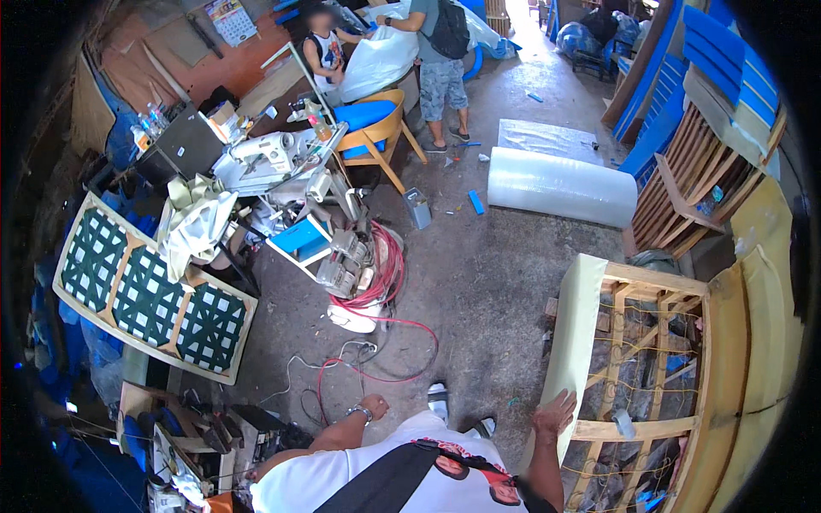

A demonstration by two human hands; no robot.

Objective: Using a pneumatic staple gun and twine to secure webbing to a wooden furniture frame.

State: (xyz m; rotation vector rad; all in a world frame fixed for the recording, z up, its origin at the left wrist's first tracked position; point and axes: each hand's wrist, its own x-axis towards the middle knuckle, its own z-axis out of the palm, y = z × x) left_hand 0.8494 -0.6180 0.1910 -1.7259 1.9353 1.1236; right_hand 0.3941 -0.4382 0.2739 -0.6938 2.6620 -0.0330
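My right hand (556,412) lies with its fingers stretched out on the cream padded front board (575,325) of a wooden sofa frame (654,427). Yellow cords and wooden slats run across the frame's open middle. A small whitish piece (623,423) sits on one crossbar near that hand. Beside my body, my left hand (374,406) hangs above the floor with fingers curled and no visible object in it; a metal band circles its wrist. Beyond it, a red hose (389,265) is coiled around an air compressor (344,265), its loose end trailing along the floor.
A sewing machine (265,154) stands on a cluttered table at left, near a webbed frame (128,282). Ahead lies a roll of clear wrap (560,188). Wooden frames (684,192) lean at right. Two people work by a yellow-brown chair (376,132) and white sheeting (376,64).
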